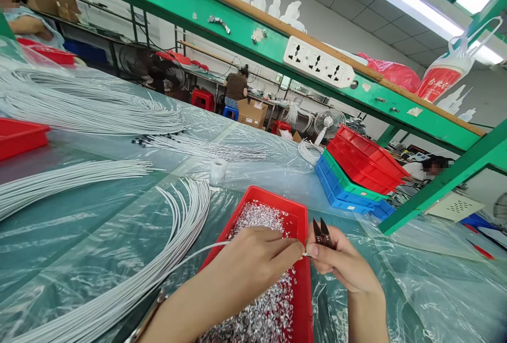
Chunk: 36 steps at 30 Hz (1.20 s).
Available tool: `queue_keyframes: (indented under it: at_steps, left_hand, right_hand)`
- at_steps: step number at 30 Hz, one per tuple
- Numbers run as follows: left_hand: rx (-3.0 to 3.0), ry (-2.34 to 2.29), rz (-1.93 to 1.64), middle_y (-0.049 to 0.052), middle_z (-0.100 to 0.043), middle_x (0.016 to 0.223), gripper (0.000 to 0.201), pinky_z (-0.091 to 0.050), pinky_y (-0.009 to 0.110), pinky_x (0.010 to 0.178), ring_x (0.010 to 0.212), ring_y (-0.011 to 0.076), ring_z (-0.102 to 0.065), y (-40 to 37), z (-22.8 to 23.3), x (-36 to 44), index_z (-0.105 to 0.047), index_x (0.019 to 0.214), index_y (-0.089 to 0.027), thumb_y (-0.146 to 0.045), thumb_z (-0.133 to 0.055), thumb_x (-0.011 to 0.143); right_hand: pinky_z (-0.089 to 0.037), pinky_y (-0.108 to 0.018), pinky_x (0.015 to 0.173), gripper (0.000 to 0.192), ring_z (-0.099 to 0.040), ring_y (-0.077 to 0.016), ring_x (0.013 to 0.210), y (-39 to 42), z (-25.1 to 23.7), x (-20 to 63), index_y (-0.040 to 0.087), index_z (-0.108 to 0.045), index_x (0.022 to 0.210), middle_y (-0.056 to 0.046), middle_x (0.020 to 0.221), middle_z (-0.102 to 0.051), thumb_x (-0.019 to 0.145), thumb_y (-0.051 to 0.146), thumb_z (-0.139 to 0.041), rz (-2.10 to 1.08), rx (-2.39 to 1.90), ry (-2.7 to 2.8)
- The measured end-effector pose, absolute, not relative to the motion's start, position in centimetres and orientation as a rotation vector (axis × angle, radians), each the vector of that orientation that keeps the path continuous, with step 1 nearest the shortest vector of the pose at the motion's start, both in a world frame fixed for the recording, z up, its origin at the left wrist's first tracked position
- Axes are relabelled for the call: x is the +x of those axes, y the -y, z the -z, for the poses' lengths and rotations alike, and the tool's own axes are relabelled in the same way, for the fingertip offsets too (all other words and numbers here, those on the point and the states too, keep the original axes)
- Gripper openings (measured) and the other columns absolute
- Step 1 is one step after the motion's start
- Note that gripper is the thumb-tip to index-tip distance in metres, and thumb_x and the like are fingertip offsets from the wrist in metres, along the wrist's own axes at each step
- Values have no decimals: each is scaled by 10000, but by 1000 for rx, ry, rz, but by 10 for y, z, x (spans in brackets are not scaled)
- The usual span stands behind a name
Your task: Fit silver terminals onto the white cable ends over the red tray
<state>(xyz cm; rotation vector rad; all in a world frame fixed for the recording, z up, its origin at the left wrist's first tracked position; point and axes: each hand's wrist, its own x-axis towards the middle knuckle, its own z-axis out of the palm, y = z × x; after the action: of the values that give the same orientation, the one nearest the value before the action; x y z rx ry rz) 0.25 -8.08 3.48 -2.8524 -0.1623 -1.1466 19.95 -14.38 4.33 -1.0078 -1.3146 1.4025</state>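
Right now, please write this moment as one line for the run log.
left hand: pinches white wire | right hand: holds snips, touches wire end | below: red tray of silver bits | table: plastic sheet

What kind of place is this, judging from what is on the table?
Most likely a small factory assembly line for cables. Bundles of white cables lie across the plastic-covered table, the left hand holds one cable end over a red tray of small silvery pieces, and the right hand holds snips.
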Motion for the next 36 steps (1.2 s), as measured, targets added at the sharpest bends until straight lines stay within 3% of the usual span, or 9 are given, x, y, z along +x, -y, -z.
queue_keyframes:
  at_steps: [4,12,18,22,24,26,29,33,36]
  left_hand:
    - [-2808,127,1234,-5,-661,719,235,-389,304,476,539,166,-587,81,-34,1,-543,1045,-136,-44,-335,982]
    - [-2794,108,1412,23,-712,751,253,-448,243,517,602,127,-644,84,-35,-2,-559,1049,-150,-24,-356,968]
    - [-3223,373,1874,-35,-675,665,183,-399,204,499,515,82,-549,93,-39,2,-634,894,-189,-180,-477,986]
    - [-3583,615,2123,-27,-678,628,248,-316,153,399,439,55,-459,99,-46,5,-642,772,-173,-252,-504,963]
    - [-3696,655,2126,-27,-660,594,245,-283,154,376,400,52,-406,99,-48,5,-638,776,-165,-279,-514,954]
    - [-3756,657,2104,-27,-636,559,244,-330,161,425,432,62,-457,99,-48,6,-641,780,-161,-289,-517,947]
    - [-3809,644,2062,-32,-606,533,234,-362,172,485,477,71,-498,99,-49,7,-638,778,-158,-288,-523,935]
    - [-3957,624,2029,-46,-566,524,242,-224,161,357,369,50,-319,99,-49,9,-630,803,-159,-323,-511,934]
    - [-3996,582,2094,-52,-555,519,243,-188,161,325,342,44,-274,100,-49,9,-630,814,-158,-337,-511,927]
  right_hand:
    - [-148,-171,400,393,-170,-59,432,146,-45,197,169,-501,749,105,512,-301,813,399,-813,-1428,-974,1268]
    - [-184,-166,391,419,-161,-60,410,151,-43,185,187,-475,726,116,495,-261,801,444,-797,-1342,-957,1194]
    - [-196,-196,446,310,-194,-91,471,160,-38,175,181,-610,887,88,574,-298,894,463,-739,-888,-968,1196]
    - [-194,-227,486,65,-245,-113,519,168,-38,170,222,-684,919,69,606,-336,901,247,-741,-520,-1022,1255]
    - [-200,-227,470,148,-266,-107,483,170,-38,166,255,-694,960,78,583,-345,868,141,-717,-288,-1047,1368]
    - [-218,-223,449,208,-301,-101,447,170,-39,163,266,-690,970,85,559,-373,847,98,-693,-89,-1066,1467]
    - [-252,-222,430,163,-360,-99,428,170,-41,159,254,-687,896,75,552,-455,850,97,-682,32,-1094,1490]
    - [-267,-217,414,157,-390,-96,419,170,-43,158,256,-683,858,72,552,-505,859,100,-668,18,-1126,1494]
    - [-279,-216,412,139,-382,-100,412,171,-44,156,248,-681,845,70,539,-493,865,113,-658,-8,-1133,1504]
